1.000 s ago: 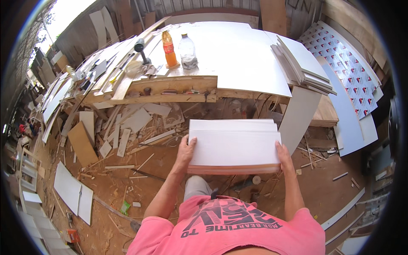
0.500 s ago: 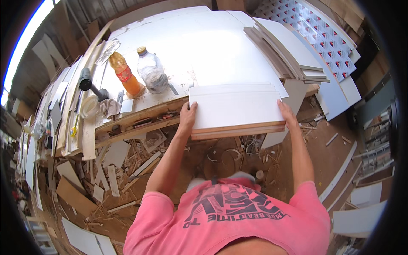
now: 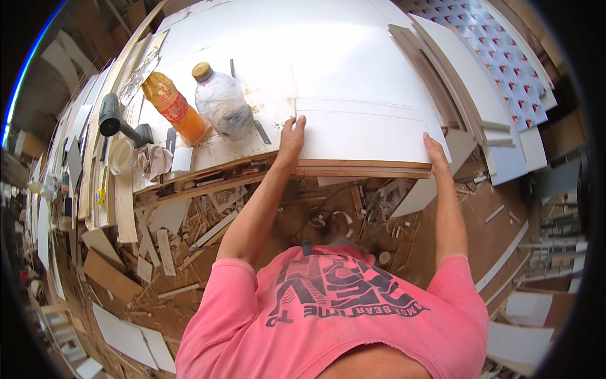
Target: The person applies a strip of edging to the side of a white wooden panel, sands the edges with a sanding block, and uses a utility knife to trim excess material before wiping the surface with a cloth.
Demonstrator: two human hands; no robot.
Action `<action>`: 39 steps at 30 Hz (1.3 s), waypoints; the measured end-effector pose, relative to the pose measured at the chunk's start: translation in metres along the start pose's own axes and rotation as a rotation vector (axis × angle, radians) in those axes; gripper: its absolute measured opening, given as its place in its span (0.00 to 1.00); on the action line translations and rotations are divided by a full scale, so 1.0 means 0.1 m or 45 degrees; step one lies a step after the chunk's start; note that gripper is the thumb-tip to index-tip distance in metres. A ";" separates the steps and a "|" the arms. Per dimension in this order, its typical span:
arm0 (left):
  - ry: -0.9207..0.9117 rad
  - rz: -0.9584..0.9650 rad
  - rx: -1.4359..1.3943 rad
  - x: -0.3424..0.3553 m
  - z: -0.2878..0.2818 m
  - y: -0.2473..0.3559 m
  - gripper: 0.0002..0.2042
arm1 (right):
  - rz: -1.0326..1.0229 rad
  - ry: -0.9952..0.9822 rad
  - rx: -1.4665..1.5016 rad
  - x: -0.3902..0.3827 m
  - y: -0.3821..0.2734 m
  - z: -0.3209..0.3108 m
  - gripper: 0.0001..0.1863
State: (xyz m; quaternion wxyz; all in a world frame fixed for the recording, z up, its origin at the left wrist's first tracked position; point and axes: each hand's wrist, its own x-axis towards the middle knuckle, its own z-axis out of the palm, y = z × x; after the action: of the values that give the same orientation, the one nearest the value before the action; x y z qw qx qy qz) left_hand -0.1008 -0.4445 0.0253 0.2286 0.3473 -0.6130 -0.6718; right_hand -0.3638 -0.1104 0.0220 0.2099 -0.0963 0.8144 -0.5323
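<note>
White board stack is at the near edge of the workbench, held between my two hands; can't tell if its underside touches the top. Left hand clamps the left end, right hand the right end, thumbs by the top edges, fingers underneath mostly hidden. I'd squeeze evenly from both ends so no middle layer slips, and carry it level, weight shared. Far edges look stepped, so squaring them would help. Brown-edged front seems to hang past the bench; more support further in would be safer. Going outward: dark flat strip just off my left hand, then clear bottle and orange bottle, easy to nudge. Panel pile beyond my right hand; I'd mind that corner.
</note>
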 end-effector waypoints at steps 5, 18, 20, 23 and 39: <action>-0.037 0.002 0.303 0.52 0.13 -0.10 0.38 | -0.205 -0.108 0.014 0.99 0.22 0.01 0.30; 0.892 0.206 0.352 -0.55 -2.73 -0.43 0.13 | -0.551 0.465 -0.626 1.15 -0.14 0.07 0.24; 1.114 0.291 0.481 -0.47 -3.57 -0.37 0.13 | -0.576 0.516 -0.671 0.90 -0.11 0.25 0.23; 1.311 0.222 0.945 -0.18 -4.60 -0.22 0.13 | -0.610 0.545 -0.680 0.50 -0.12 0.55 0.20; 1.096 0.327 0.816 0.50 -6.52 0.36 0.09 | -0.455 0.429 -0.686 -0.96 -0.62 1.75 0.21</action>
State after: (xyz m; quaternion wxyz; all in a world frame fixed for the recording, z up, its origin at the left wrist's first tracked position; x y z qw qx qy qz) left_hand 0.3490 -0.9202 0.0465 0.4215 0.5652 -0.6756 -0.2154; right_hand -0.2047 -0.2446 0.0402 -0.0564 -0.2001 0.9189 -0.3354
